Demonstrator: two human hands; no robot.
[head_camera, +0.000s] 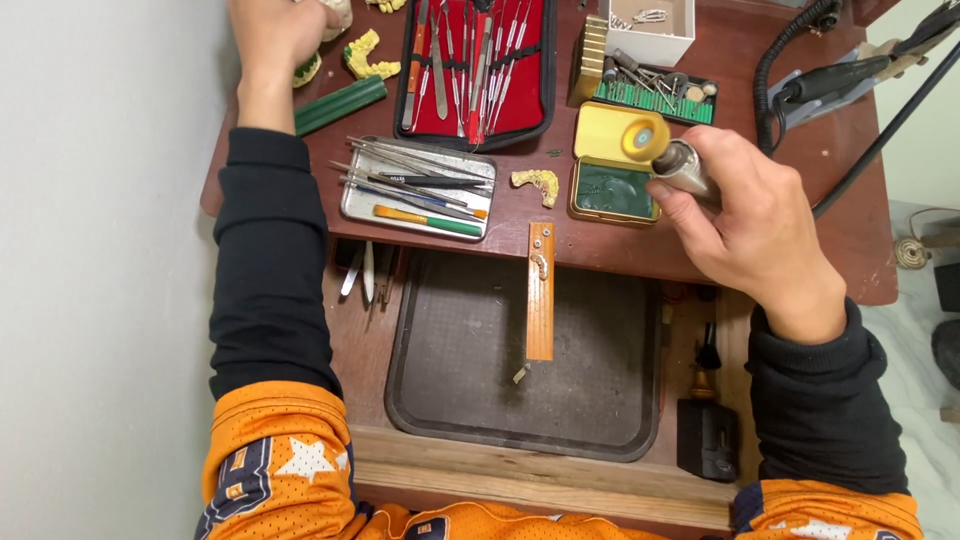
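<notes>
Both hands engaged: right hand (745, 225) grips handpiece (685, 170), buffing wheel (645, 137) over compound tin (612, 190); left hand (275, 35) at 11 o'clock clenches a cast (335, 15).

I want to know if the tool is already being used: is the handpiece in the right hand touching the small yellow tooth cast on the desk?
Apart. The head view shows the handpiece over the tin, with bare desk before the cast.

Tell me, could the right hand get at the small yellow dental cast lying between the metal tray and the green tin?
Probably yes. The small yellow dental cast lies uncovered on the wooden desk, close by, but the right hand is gripping a metal handpiece, so its fingers are occupied.
</notes>
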